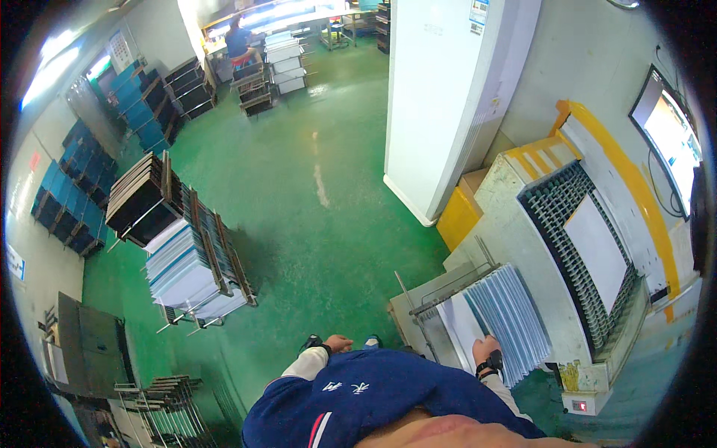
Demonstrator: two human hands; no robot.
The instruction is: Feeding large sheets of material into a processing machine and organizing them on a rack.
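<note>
My right hand (485, 351) is at a metal rack at the lower right. Its fingers are bent at the edge of a white panel (461, 322), beside a tight row of thin bluish-white panels (508, 317) standing on edge. Its fingertips are partly hidden. My left hand (340, 343) hangs in front of my body, away from the rack, fingers loosely curled with nothing visible in them. To the right of the rack, another white panel (596, 250) lies on the rollers of a conveyor (556, 224).
A tall white cabinet (441, 97) stands ahead, beside a yellow-taped box (458, 218). Left of me on the green floor is a loaded panel rack (190, 269). Empty racks (168, 407) stand lower left. A screen (668, 131) hangs right. A person (239, 41) sits far off.
</note>
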